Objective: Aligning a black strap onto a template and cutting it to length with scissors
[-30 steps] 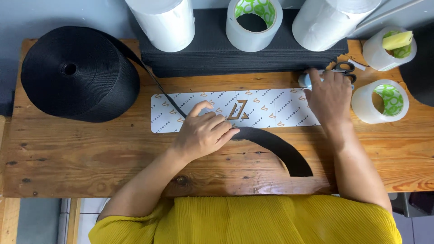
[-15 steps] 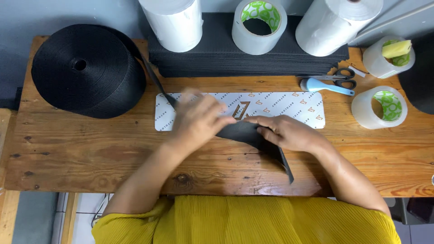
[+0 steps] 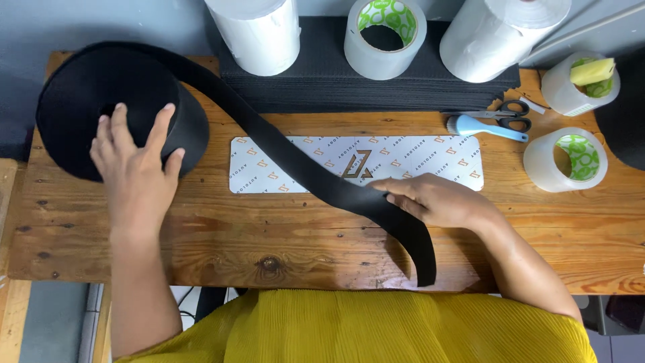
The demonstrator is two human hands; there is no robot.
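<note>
A big roll of black webbing (image 3: 80, 94) lies flat at the left of the wooden table (image 3: 222, 232). My left hand (image 3: 134, 165) rests on its near edge with fingers spread. From the roll a wide black strap (image 3: 295, 158) runs diagonally across a white printed card (image 3: 430, 158) to the table's front edge. My right hand (image 3: 433, 200) presses flat on the strap near its free end, fingers pointing left.
Blue-handled scissors (image 3: 490, 122) lie right of the card. Two clear tape rolls (image 3: 571, 158) stand at the right, a third (image 3: 384, 37) at the back between two white rolls (image 3: 259, 30). A black stack (image 3: 349, 84) lies along the back.
My left hand has left the strap and moved onto the black roll. My right hand came from the scissors to the strap, which now lies longer and flatter across the card.
</note>
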